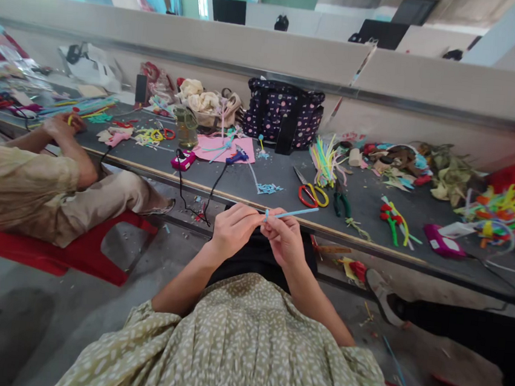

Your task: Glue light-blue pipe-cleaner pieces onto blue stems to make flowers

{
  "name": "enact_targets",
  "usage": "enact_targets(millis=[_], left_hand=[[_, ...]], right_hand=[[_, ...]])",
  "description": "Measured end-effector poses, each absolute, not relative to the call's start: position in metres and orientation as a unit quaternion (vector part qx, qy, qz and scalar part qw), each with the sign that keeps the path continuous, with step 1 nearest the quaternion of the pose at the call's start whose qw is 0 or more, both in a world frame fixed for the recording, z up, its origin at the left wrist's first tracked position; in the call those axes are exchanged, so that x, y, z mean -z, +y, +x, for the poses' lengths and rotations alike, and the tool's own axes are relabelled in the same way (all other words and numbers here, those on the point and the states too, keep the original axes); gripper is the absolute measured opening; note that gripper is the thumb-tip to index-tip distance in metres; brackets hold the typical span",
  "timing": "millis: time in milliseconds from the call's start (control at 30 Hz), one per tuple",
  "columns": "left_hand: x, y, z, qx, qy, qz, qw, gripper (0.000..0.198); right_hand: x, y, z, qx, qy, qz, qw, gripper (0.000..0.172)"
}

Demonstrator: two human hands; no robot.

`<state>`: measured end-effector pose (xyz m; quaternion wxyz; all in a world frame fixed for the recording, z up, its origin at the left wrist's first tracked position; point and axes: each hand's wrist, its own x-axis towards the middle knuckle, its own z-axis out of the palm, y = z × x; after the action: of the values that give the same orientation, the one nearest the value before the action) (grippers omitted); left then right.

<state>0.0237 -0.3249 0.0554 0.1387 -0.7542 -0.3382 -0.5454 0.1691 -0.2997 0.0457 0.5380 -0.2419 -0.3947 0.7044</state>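
Both my hands meet over my lap, just in front of the worktable's near edge (371, 243). My left hand (232, 230) is closed, its fingertips pinching the left end of a thin light blue pipe cleaner (294, 212). My right hand (286, 237) is also closed on that pipe cleaner, which sticks out to the right over the table edge. Red-handled scissors (311, 192) and green-handled pliers (341, 202) lie on the table just beyond my hands.
A blue glue gun (236, 156) on pink paper (225, 148), a spotted dark bag (283, 119), a bundle of pale green pipe cleaners (325, 158) and bright scraps cover the table. A co-worker sits at left on a red chair (73, 254), hand (63, 124) on the table.
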Motion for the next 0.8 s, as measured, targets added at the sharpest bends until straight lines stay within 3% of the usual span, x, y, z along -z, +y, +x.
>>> enact_targets(millis=[200, 333, 600, 800], left_hand=[[-0.055, -0.325, 0.027, 0.552, -0.362, -0.74, 0.128, 0.004], [-0.055, -0.326, 0.029, 0.57, -0.376, -0.728, 0.057, 0.002], [-0.064, -0.331, 0.033, 0.589, -0.419, -0.674, -0.153, 0.02], [-0.063, -0.324, 0.03, 0.583, -0.404, -0.569, -0.416, 0.027]], right_hand=[[-0.044, -0.301, 0.167, -0.685, -0.39, -0.243, 0.565, 0.014], [-0.04, -0.302, 0.166, -0.664, -0.404, -0.226, 0.587, 0.01], [-0.037, -0.303, 0.163, -0.619, -0.431, -0.211, 0.622, 0.007], [-0.036, -0.304, 0.163, -0.587, -0.468, -0.221, 0.623, 0.009]])
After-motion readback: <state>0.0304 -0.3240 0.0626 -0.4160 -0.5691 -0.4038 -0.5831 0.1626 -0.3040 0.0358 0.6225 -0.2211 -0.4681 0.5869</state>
